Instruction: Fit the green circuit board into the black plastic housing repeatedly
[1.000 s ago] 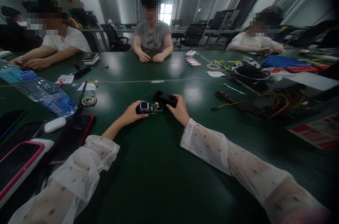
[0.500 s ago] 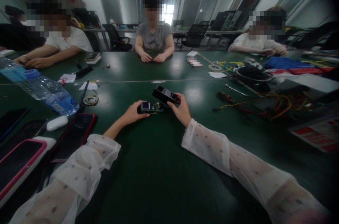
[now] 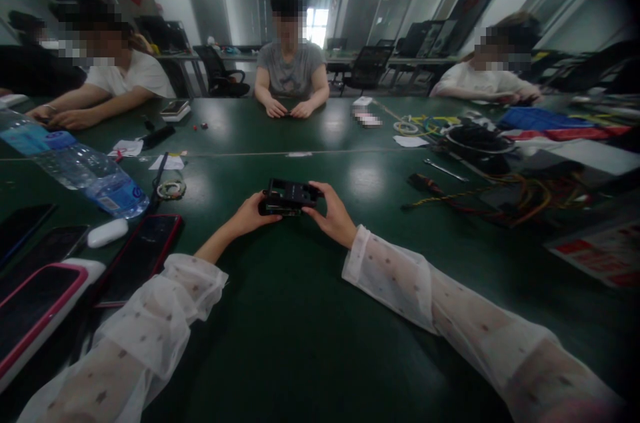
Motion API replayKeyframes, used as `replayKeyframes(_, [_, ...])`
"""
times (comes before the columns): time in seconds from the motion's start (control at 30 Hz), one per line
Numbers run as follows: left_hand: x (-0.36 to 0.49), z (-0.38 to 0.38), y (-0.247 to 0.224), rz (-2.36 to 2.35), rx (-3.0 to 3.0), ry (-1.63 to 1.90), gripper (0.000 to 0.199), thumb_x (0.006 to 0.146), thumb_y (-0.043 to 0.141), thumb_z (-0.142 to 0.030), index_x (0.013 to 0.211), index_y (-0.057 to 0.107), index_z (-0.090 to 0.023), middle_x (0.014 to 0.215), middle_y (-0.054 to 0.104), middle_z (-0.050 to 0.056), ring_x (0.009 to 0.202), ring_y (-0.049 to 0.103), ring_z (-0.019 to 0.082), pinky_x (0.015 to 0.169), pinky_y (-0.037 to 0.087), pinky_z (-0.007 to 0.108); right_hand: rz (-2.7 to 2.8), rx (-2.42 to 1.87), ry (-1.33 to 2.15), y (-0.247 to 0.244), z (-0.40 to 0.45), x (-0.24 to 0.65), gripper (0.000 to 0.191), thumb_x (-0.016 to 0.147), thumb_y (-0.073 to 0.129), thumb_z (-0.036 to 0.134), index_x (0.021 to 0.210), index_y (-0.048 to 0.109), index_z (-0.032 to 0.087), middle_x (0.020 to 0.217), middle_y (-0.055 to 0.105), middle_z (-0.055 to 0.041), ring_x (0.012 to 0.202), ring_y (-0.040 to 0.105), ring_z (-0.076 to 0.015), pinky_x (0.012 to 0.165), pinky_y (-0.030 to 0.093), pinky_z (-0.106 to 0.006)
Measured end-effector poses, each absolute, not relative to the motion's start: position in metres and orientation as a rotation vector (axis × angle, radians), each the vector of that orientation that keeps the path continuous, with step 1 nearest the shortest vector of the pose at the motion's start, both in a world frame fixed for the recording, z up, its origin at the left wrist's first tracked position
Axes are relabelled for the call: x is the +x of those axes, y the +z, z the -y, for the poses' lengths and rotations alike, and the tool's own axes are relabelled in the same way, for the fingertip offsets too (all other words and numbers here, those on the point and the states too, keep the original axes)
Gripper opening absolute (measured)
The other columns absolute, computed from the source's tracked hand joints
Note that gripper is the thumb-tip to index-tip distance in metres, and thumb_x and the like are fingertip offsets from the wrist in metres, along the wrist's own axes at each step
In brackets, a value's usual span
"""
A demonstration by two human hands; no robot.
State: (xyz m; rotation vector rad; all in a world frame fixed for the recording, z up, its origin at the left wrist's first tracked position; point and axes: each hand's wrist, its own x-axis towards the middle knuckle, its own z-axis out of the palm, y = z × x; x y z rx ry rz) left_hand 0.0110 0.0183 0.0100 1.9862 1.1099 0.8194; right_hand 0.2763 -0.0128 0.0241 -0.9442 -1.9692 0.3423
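Between my two hands, just above the dark green table (image 3: 300,316), a black plastic cover (image 3: 299,194) lies over a small circuit board (image 3: 283,211). Only the board's front edge shows beneath it; its small screen is mostly hidden by the cover. My left hand (image 3: 253,215) grips the board at its left end, thumb along the front. On the other side, my right hand (image 3: 333,209) pinches the cover by its right end. Whether the cover is seated on the board or only resting there, I cannot tell.
To the left are large water bottles (image 3: 113,186), a white earbud case (image 3: 108,233) and several phones (image 3: 145,249). A wrench (image 3: 446,170) and bundled cables (image 3: 515,193) lie to the right. Across the table a person in grey (image 3: 291,69) sits, with others either side.
My right hand has turned the black cover over and brought it left and down onto the board. The left hand has stayed in place with the board.
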Motion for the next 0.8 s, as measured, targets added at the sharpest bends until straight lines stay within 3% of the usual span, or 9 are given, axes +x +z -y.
replayKeyframes(0.63, [0.013, -0.016, 0.013, -1.144, 1.967, 0.837, 0.078, 0.069, 0.080, -0.042, 0.136, 0.048, -0.019, 0.133, 0.058, 0.016, 0.125, 0.055, 0.032, 0.107, 0.040, 0.055, 2.051, -0.978, 0.396, 0.019, 0.007, 0.277, 0.062, 0.091, 0.061, 0.030, 0.147, 0.034, 0.028, 0.132, 0.055, -0.0117, 0.123, 0.056, -0.0290, 0.106, 0.047, -0.056])
replayKeyframes(0.8, [0.014, -0.013, 0.021, -1.092, 2.016, 0.873, 0.092, 0.067, 0.082, -0.043, 0.145, 0.038, -0.022, 0.146, 0.047, 0.016, 0.134, 0.047, 0.031, 0.111, 0.037, 0.052, 2.142, -0.940, 0.465, 0.015, 0.004, 0.280, 0.060, 0.091, 0.062, 0.029, 0.145, 0.038, 0.027, 0.132, 0.056, -0.0111, 0.124, 0.056, -0.0282, 0.108, 0.046, -0.056])
